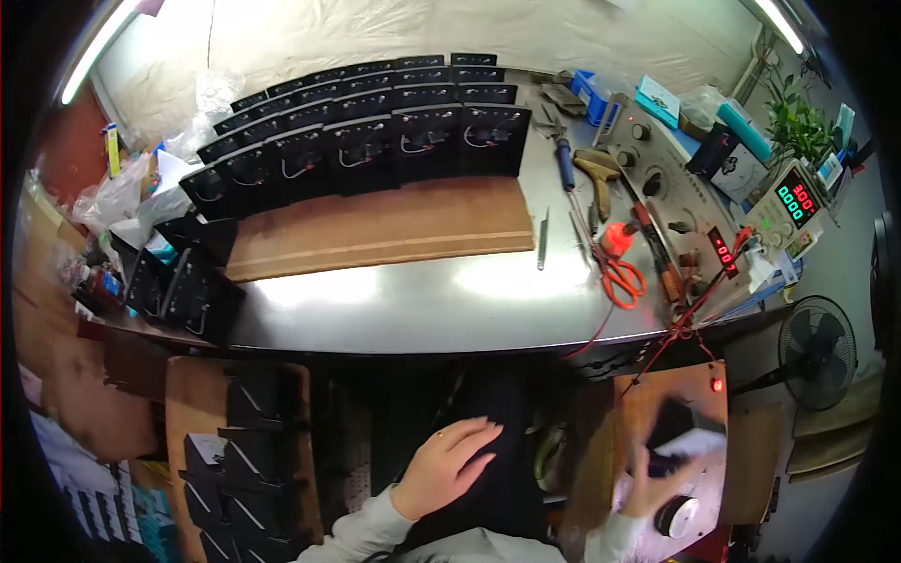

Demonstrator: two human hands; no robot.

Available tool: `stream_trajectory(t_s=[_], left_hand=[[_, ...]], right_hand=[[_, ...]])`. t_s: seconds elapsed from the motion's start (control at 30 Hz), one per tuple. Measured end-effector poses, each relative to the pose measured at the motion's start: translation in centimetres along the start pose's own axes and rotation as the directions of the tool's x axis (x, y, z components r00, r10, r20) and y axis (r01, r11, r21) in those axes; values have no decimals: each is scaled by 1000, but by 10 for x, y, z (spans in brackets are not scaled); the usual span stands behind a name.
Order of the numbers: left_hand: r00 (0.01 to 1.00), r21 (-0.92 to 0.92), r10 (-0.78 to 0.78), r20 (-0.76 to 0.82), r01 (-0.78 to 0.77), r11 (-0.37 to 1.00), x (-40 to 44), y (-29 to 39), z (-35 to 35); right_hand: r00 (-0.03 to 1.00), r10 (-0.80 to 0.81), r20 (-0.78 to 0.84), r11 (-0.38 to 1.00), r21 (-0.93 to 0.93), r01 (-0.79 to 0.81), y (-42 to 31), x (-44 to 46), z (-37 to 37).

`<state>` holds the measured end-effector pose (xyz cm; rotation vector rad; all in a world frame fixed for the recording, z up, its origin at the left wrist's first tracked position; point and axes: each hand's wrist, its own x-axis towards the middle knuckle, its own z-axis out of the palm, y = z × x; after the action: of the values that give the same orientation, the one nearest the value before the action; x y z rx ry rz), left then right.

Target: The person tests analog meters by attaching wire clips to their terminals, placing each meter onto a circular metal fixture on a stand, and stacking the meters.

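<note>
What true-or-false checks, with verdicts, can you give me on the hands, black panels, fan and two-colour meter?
1. The left hand is holding a pair of scissors. False: no object shows in it.
2. The right hand is at a dark, blurred unit. True, though blur hides its exact grip.
3. Black panels stand in several rows. True.
4. The fan stands at the picture's left. False: it stands at the right.
5. The two-colour meter shows red and green digits. True.
</note>
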<state>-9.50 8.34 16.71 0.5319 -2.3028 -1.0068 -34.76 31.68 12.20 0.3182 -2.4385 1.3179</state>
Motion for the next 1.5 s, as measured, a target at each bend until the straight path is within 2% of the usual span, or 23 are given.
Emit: stream_trajectory(t_s=[0.03,0.07,0.1,0.13,0.17,0.23,0.3,0.4,0.5,0.63,0.8,0.9,1.0,1.03,1.1,1.17,1.23,1.27,1.3,1.33,1.37,1.43,1.5], left_hand=[[1000,18,2,5,-3,1000,9,5,-5],[993,27,51,-111,-48,998,22,10,-10],[969,39,103,-226,-96,995,34,11,-16],[967,115,109,-230,-84,990,44,10,-23],[965,188,115,-238,-70,980,54,7,-31],[980,83,38,-196,-22,996,78,-18,-45],[993,117,43,-107,-30,993,97,-48,-67],[999,47,52,-16,-51,998,112,-64,-88],[995,10,77,-55,-77,997,114,-67,-84],[998,-155,-43,-49,35,987,111,-62,-79],[993,-220,-110,-33,100,970,108,-62,-78],[996,-176,-85,-21,80,981,110,-64,-80],[997,-279,-73,15,75,957,112,-63,-80],[998,-274,-50,36,58,960,114,-57,-78],[977,-523,-204,-52,148,840,110,-41,-66],[973,-288,-193,-126,150,946,94,-25,-51],[966,130,72,-250,-41,991,68,-20,-30],[968,284,134,-213,-70,956,60,1,-22],[969,293,220,-116,-178,939,55,14,-17],[941,151,322,-104,-306,940,59,31,-4],[949,146,312,-42,-303,942,58,54,1],[970,-62,240,40,-237,970,56,63,9],[955,-175,235,180,-204,963,54,42,12]], right_hand=[[993,-31,118,983,184,9,-33,-14,30],[930,-261,259,964,129,235,-73,-22,45],[859,-394,327,917,205,342,-109,-32,67],[774,-505,381,858,125,498,-136,-42,86],[731,-483,483,873,200,445,-180,-44,95],[693,-517,503,854,244,460,-215,-63,117],[688,-549,474,832,233,503,-231,-72,127],[715,-502,487,856,396,332,-221,-66,129],[764,-402,505,865,484,135,-204,-60,117],[788,-357,502,891,436,126,-197,-57,107],[782,-379,496,871,476,120,-195,-54,107],[779,-418,468,853,497,159,-193,-49,111],[755,-448,479,833,531,157,-199,-43,112],[724,-532,440,808,521,277,-202,-41,114],[678,-586,444,795,477,374,-210,-47,117],[711,-531,460,845,356,400,-216,-58,111],[752,-526,397,825,452,339,-190,-64,110],[774,-500,389,829,475,297,-177,-62,98],[790,-476,386,828,499,255,-162,-61,81],[808,-398,433,871,456,185,-140,-60,65],[841,-381,384,901,357,246,-115,-55,50],[917,-315,243,947,20,320,-66,-38,9],[979,-175,108,946,-256,197,-30,-9,-41]])
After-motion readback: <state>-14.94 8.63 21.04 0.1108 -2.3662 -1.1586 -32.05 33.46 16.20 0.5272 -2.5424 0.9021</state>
